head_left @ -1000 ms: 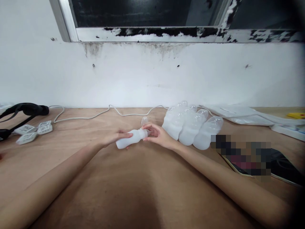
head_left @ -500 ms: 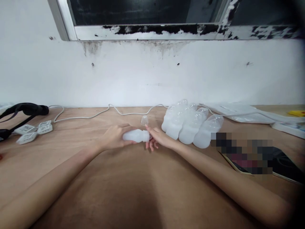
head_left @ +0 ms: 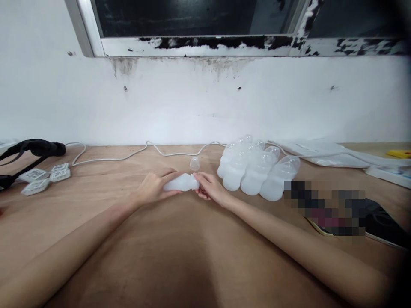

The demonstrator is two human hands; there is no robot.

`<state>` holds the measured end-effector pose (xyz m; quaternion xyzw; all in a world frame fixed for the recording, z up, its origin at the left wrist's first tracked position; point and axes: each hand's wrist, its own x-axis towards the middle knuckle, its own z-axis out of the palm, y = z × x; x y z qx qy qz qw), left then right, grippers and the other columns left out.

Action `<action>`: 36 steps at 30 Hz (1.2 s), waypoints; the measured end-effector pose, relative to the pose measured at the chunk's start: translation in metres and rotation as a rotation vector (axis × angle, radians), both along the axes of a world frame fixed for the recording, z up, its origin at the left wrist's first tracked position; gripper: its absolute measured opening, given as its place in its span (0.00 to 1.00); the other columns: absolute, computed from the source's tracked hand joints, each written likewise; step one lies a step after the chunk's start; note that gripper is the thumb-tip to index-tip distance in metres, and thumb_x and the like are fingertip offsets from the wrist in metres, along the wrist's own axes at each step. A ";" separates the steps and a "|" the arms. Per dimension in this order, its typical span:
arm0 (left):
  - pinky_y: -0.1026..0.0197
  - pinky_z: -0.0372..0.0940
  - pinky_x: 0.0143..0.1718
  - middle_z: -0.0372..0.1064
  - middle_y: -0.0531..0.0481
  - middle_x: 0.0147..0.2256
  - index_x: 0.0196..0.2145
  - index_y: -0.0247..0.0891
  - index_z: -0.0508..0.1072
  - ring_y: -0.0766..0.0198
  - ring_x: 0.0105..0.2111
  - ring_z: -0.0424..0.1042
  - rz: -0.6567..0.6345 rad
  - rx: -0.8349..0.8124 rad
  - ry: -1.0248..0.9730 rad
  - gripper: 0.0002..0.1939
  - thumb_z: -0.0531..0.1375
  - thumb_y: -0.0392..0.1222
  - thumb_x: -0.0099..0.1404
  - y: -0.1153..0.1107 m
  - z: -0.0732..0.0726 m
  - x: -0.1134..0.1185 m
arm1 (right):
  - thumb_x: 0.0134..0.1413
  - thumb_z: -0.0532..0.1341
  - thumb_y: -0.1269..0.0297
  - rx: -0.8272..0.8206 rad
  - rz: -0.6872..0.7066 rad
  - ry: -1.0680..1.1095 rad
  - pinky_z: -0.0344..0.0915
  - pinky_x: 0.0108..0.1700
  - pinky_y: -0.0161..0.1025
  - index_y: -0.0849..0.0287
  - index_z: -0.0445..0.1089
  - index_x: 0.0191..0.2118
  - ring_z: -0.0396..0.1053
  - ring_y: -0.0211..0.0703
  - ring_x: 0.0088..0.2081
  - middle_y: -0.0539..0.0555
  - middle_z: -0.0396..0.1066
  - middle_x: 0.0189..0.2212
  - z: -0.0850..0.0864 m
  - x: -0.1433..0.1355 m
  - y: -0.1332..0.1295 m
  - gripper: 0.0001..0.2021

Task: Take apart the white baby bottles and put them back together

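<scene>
My left hand (head_left: 156, 185) is closed round the body of a frosted white baby bottle (head_left: 177, 183), which lies on its side with its neck toward the right. The fingers of my right hand (head_left: 212, 188) close on the white collar (head_left: 194, 182) at the neck end and partly hide it. Just behind the bottle, a small clear dome cap (head_left: 194, 163) stands on the wooden table (head_left: 128, 239). To the right of my right hand, several similar bottles (head_left: 271, 188) with clear domed caps lie in a cluster.
A white cable (head_left: 115, 159) runs along the table's back by the wall. Black straps (head_left: 38, 146) and several small white cases (head_left: 36, 186) lie at the left. At the right are a clear plastic bag (head_left: 330, 156), a dark flat object (head_left: 385, 220) partly blurred out, and something yellow (head_left: 400, 153).
My right hand has drawn its fingers in closer round the bottle's neck, covering more of that end. The bottle has moved slightly left. The cap stays where it was.
</scene>
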<state>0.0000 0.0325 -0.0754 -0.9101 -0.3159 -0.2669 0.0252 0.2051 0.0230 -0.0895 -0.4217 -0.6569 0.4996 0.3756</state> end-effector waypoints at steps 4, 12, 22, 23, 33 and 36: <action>0.59 0.55 0.41 0.62 0.46 0.45 0.51 0.39 0.60 0.59 0.43 0.61 -0.022 0.280 0.131 0.20 0.48 0.48 0.62 0.001 -0.007 -0.003 | 0.51 0.48 0.50 -0.444 0.053 0.193 0.37 0.11 0.23 0.62 0.55 0.28 0.43 0.23 0.11 0.47 0.55 0.15 0.004 -0.004 -0.001 0.17; 0.57 0.52 0.46 0.61 0.48 0.47 0.53 0.45 0.57 0.59 0.47 0.58 -0.080 0.413 0.132 0.19 0.48 0.39 0.63 0.007 -0.016 -0.013 | 0.53 0.46 0.54 -0.846 0.175 0.299 0.39 0.10 0.20 0.64 0.55 0.27 0.40 0.21 0.11 0.45 0.52 0.15 0.019 -0.003 -0.002 0.16; 0.64 0.60 0.38 0.63 0.51 0.44 0.50 0.44 0.59 0.62 0.40 0.66 0.284 -0.042 -0.189 0.25 0.53 0.54 0.56 0.000 -0.030 -0.003 | 0.51 0.50 0.62 0.574 -0.375 -0.569 0.51 0.51 0.47 0.63 0.57 0.48 0.54 0.47 0.50 0.61 0.56 0.48 0.007 0.009 0.074 0.18; 0.64 0.60 0.38 0.64 0.52 0.44 0.49 0.44 0.59 0.62 0.40 0.66 0.294 -0.075 -0.198 0.25 0.53 0.55 0.55 0.000 -0.030 -0.003 | 0.48 0.53 0.65 0.593 -0.348 -0.606 0.47 0.53 0.49 0.63 0.57 0.49 0.50 0.50 0.53 0.62 0.54 0.50 0.001 0.006 0.080 0.20; 0.61 0.59 0.39 0.65 0.51 0.42 0.47 0.40 0.61 0.59 0.39 0.66 0.313 -0.161 -0.288 0.24 0.52 0.55 0.56 0.008 -0.034 -0.003 | 0.54 0.45 0.62 0.853 -0.184 -0.925 0.61 0.38 0.44 0.61 0.59 0.47 0.61 0.47 0.38 0.62 0.55 0.46 -0.025 0.010 0.010 0.17; 0.61 0.59 0.39 0.65 0.52 0.42 0.47 0.42 0.61 0.60 0.39 0.67 0.312 -0.149 -0.278 0.24 0.53 0.55 0.56 0.008 -0.035 -0.003 | 0.55 0.45 0.60 0.862 -0.129 -0.954 0.62 0.32 0.40 0.60 0.59 0.46 0.62 0.40 0.30 0.60 0.54 0.44 -0.022 0.015 -0.019 0.16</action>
